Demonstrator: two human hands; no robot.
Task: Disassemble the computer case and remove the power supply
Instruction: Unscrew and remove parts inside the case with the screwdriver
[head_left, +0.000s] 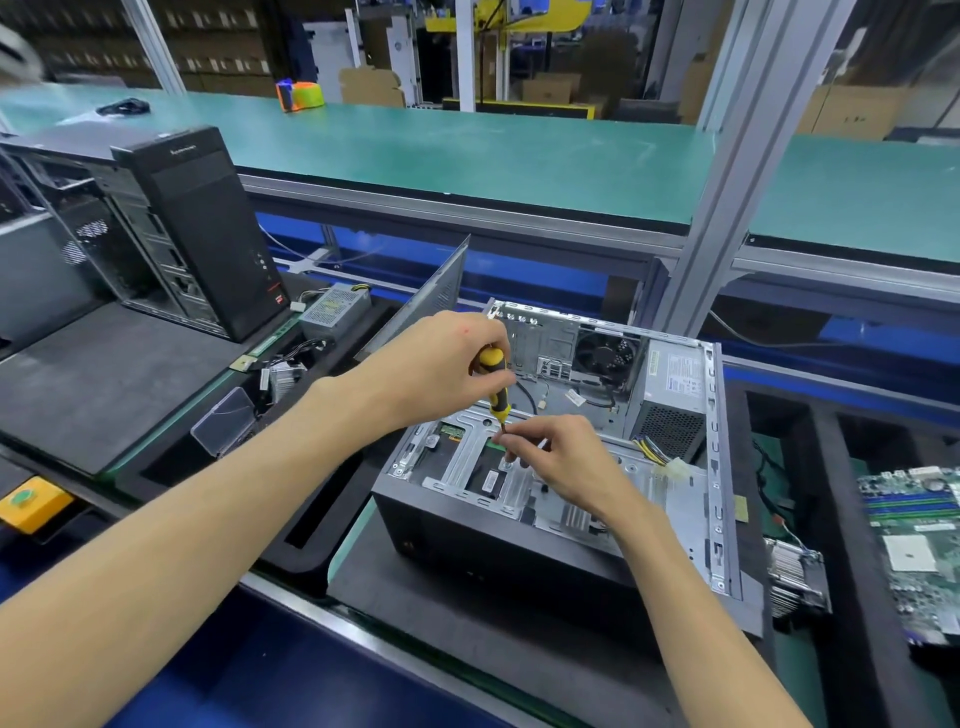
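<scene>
While the computer case (545, 540) lies on its side with its open side up, the left hand (441, 364) grips the yellow and black screwdriver (494, 384) by its handle. The right hand (561, 457) pinches the thin shaft near the tip, just above a metal bracket (467, 457) inside the case. The power supply (670, 400) sits in the far right corner of the case, beside the black fan (605, 356). It has a white label, but the writing is too small to read. Its yellow and black wires (654, 449) hang out toward the middle. The case's bare metal rim (719, 483) runs along the right side, close to a green circuit board (919, 545). A loose side panel (431, 299) leans up just behind the left hand. To the left stands a black tower (208, 228) with a brand name on top, too blurry to read. Behind everything is a wide green table (467, 150).
</scene>
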